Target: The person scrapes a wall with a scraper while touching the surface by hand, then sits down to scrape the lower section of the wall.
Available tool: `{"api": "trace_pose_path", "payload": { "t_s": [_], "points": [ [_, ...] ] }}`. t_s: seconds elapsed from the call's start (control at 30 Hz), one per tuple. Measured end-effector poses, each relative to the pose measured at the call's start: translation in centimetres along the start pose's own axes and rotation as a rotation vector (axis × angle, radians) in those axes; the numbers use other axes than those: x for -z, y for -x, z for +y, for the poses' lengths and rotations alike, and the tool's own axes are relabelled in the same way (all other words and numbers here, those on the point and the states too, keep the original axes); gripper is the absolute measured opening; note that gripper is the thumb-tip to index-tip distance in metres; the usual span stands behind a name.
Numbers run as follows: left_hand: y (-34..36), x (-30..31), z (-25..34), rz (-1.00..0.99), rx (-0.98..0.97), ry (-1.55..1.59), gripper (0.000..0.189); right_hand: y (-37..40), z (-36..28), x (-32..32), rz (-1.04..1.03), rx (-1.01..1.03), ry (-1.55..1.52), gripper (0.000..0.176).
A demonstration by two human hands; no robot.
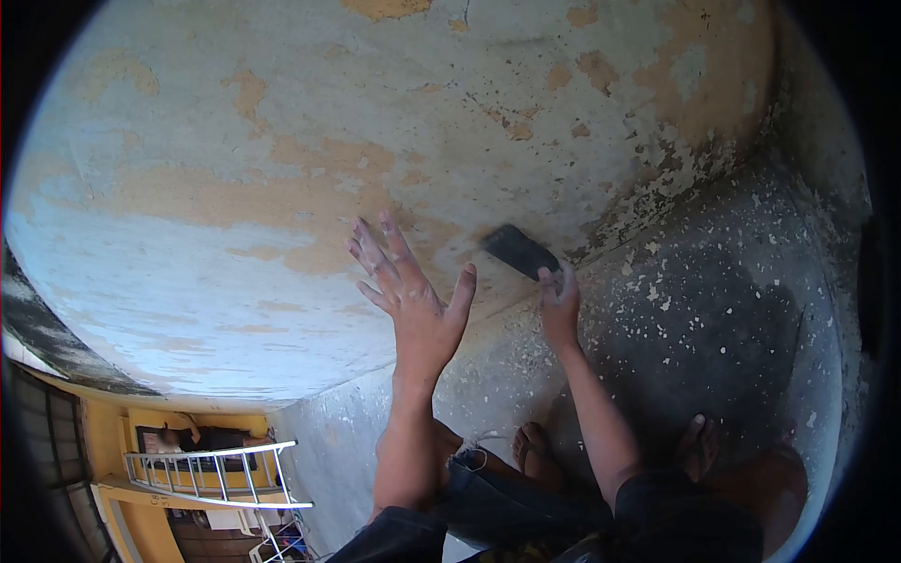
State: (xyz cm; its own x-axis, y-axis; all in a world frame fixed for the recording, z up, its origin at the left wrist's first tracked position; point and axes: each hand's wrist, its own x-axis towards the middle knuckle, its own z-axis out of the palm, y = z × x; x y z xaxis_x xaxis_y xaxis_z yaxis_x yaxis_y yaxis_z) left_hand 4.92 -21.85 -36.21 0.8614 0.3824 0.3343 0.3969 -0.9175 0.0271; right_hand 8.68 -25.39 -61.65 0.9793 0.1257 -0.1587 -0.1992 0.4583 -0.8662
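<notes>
Right hand [560, 300]: closed, gripping the near end of a dark flat rectangular pad [521, 251] between thumb and fingers. The pad's exact type cannot be read. It lies over the lower part of the painted wall [328, 122], close to the seam where wall and floor meet; its far end appears to be against the wall, though firm contact cannot be confirmed.

Left hand [418, 305]: open and bare, fingers spread, raised in front of the wall to the left of the pad. Pale dust marks the fingers and back of the hand. Whether the fingertips touch the wall cannot be told.

Wall condition: pale paint, worn and flaking, with tan patches exposed and dark spotting near the base. Concrete floor [601, 375]: grey, scattered with pale flakes, a dark shadow across it. The wearer's 2 feet [535, 455] are on the floor below the hands.

Background, lower left: 1 metal ladder [208, 453]; beyond it, 1 other person [221, 438] in dark clothing, beside yellow-painted walls.
</notes>
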Motion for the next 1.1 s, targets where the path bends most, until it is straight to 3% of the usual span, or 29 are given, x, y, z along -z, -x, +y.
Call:
{"api": "trace_pose_path", "payload": {
  "t_s": [0.2, 0.3, 0.4, 0.53, 0.6, 0.73, 0.77, 0.9, 1.1],
  "points": [
    [-0.3, -0.5, 0.2, 0.014, 0.004, -0.049, 0.109, -0.9, -6.8, -2.3, -0.182, -0.065, -0.065, 0.045],
    [-0.2, -0.4, 0.4, 0.020, 0.005, -0.052, 0.109, -0.4, -0.3, -1.1, -0.050, -0.001, 0.074, 0.044],
    [-0.3, -0.1, 0.3, 0.011, 0.008, -0.061, 0.109, 0.9, -0.9, -0.2, -0.025, -0.090, -0.067, 0.043],
    [-0.1, -0.1, 0.4, 0.003, 0.011, -0.008, 0.110, -0.1, -6.3, -2.5, -0.024, -0.054, -0.053, 0.041],
    [-0.2, -0.1, 0.3, 0.004, 0.010, -0.017, 0.110, -0.3, -9.2, -3.5, -0.145, -0.048, -0.068, 0.040],
    [-0.2, -0.4, 0.2, 0.014, 0.006, -0.033, 0.110, 0.7, -6.4, -3.0, -0.149, -0.042, -0.068, 0.040],
    [-0.2, -0.4, 0.2, 0.016, 0.003, -0.054, 0.110, 1.4, -3.4, -2.6, -0.076, -0.040, -0.047, 0.040],
    [0.0, 0.1, 0.3, 0.006, 0.012, -0.048, 0.110, 2.2, -2.1, -2.6, 0.050, -0.043, -0.060, 0.039],
    [-0.1, 0.0, 0.4, 0.003, 0.021, -0.021, 0.110, -0.2, -10.0, -5.1, -0.170, -0.011, -0.147, 0.035]
  ]
}}
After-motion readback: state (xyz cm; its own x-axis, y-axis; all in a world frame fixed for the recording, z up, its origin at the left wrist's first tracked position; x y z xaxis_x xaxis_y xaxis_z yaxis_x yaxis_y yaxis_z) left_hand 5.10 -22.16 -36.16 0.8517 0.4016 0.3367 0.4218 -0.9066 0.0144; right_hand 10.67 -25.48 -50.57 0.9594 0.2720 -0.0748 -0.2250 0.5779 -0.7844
